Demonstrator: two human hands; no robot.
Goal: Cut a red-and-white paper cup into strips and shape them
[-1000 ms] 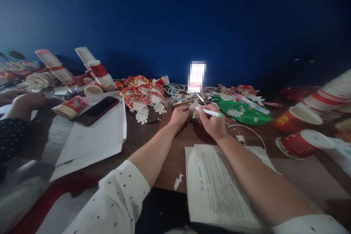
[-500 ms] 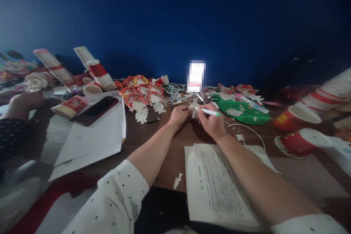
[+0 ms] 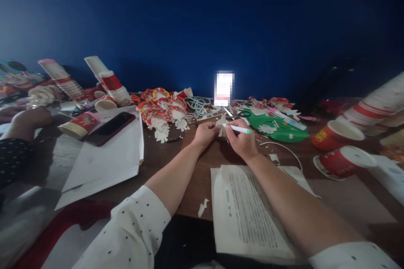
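My left hand [image 3: 205, 134] pinches the left side of a small white paper cutout [image 3: 222, 129] with jagged edges, held just above the brown table. My right hand [image 3: 241, 141] is closed around a white marker pen [image 3: 239, 129] with a green end pointing right. The pen's other end meets the cutout, partly hidden by my fingers. Similar paper cutouts [image 3: 162, 131] hang from a heap of red patterned paper pieces [image 3: 162, 105] on the left. Dark-handled scissors [image 3: 244, 114] lie just behind my right hand.
A lit phone screen [image 3: 223, 88] stands at the back. A green sheet [image 3: 282, 132] with scraps and markers lies right; paper cups [image 3: 339, 135] stand beyond. A printed booklet [image 3: 243, 214] lies under my right forearm. At left are a dark phone [image 3: 110, 128] and another person's hand [image 3: 31, 119].
The whole view shifts slightly left. My hands keep the same hold on the cutout and marker pen, with only a slight change in the pen's angle.
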